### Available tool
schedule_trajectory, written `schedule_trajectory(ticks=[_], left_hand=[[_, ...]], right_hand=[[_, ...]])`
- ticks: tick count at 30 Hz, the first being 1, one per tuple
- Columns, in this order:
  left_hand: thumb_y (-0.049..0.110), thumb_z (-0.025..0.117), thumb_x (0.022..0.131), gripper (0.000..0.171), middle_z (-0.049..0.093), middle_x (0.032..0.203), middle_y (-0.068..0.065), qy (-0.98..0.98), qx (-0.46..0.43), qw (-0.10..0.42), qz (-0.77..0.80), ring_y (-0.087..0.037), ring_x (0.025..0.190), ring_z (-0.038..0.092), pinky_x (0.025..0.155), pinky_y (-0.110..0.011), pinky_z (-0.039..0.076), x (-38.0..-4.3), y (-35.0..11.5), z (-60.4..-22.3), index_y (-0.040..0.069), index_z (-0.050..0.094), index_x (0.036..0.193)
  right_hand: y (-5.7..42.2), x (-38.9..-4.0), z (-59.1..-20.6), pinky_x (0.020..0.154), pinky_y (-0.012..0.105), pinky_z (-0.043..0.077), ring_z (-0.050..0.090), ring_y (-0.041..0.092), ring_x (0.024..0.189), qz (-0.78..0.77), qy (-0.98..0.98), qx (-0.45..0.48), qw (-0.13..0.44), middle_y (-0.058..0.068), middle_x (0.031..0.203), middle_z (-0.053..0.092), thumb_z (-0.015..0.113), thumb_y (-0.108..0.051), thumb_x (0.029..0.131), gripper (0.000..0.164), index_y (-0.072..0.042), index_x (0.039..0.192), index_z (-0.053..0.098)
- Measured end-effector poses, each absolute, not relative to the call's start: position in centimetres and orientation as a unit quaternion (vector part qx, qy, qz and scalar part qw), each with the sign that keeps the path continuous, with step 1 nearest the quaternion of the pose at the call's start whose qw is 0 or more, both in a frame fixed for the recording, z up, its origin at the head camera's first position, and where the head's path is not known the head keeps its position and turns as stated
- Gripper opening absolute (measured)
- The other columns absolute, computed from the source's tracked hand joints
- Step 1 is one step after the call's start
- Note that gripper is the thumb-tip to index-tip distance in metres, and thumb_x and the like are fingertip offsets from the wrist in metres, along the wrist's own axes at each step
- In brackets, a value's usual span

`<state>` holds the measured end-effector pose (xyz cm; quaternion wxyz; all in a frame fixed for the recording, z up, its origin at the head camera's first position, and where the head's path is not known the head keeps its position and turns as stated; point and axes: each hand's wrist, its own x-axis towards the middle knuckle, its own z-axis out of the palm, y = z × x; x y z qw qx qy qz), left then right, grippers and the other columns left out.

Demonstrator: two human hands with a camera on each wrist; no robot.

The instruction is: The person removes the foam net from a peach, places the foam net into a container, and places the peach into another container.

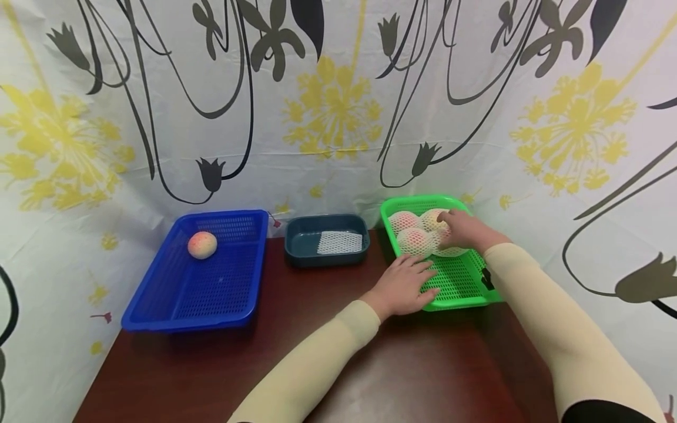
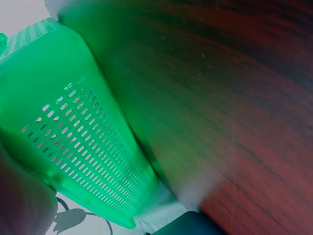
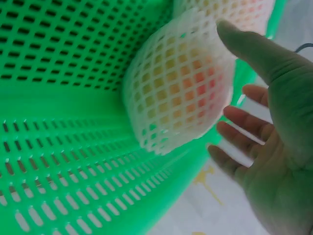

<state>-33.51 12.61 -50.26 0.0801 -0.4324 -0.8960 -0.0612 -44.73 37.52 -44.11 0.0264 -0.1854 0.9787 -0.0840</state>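
Several peaches in white foam nets (image 1: 415, 242) sit together at the far end of the green basket (image 1: 453, 283). My right hand (image 1: 466, 230) reaches over that basket's right side, above the right-hand peaches. In the right wrist view its thumb and fingers are spread beside one netted peach (image 3: 178, 88), not closed round it; contact with the fruit is hard to tell. My left hand (image 1: 404, 285) lies with fingers spread over the basket's left rim. In the left wrist view the basket's slotted wall (image 2: 80, 137) shows, with only a blurred part of the hand.
To the left stands a blue basket (image 1: 219, 294) with one bare peach (image 1: 202, 245) in it. Between the baskets, a dark teal tray (image 1: 302, 242) holds a flat white foam net (image 1: 340, 242). Behind them hangs a flower-patterned cloth (image 1: 333, 117); all stand on a reddish-brown table (image 1: 317, 305).
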Motion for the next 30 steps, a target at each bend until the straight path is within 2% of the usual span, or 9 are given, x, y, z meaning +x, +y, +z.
schedule_trajectory(ticks=[9,19,25,30], left_hand=[[0.062,0.02,0.105,0.062,0.038,0.16,0.009,-0.896,-0.433,0.079,-0.062,-0.015,0.152,0.02,0.124,-0.038,0.005,-33.6,12.6,-50.5,0.032,0.049,0.15],[0.062,0.019,0.105,0.061,0.039,0.158,0.012,-0.897,-0.43,0.084,-0.058,-0.012,0.151,0.021,0.124,-0.038,0.006,-33.7,12.7,-50.5,0.034,0.05,0.149],[0.061,0.02,0.105,0.061,0.044,0.155,0.011,-0.895,-0.434,0.085,-0.061,-0.014,0.149,0.027,0.123,-0.038,0.007,-33.7,12.8,-50.7,0.032,0.053,0.147],[0.06,0.022,0.105,0.059,0.05,0.15,0.012,-0.894,-0.435,0.088,-0.065,-0.012,0.145,0.033,0.123,-0.038,0.01,-33.7,12.8,-50.6,0.031,0.057,0.144]], right_hand=[[38.2,-46.3,-46.4,0.083,0.054,0.05,0.057,0.038,0.098,-0.047,0.971,-0.233,0.034,0.024,0.116,0.054,0.089,-0.03,0.073,0.067,-0.004,0.127,0.059],[37.6,-46.1,-46.0,0.082,0.056,0.049,0.055,0.041,0.1,-0.029,0.974,-0.217,0.067,0.026,0.119,0.049,0.092,-0.024,0.071,0.074,-0.008,0.133,0.057],[37.8,-46.0,-46.5,0.087,0.06,0.048,0.053,0.049,0.112,-0.023,0.976,-0.197,0.091,0.034,0.132,0.043,0.093,-0.02,0.07,0.083,-0.01,0.142,0.052],[37.8,-45.8,-46.9,0.097,0.069,0.041,0.042,0.059,0.128,-0.029,0.977,-0.187,0.101,0.039,0.144,0.038,0.092,-0.015,0.072,0.088,-0.008,0.147,0.048]])
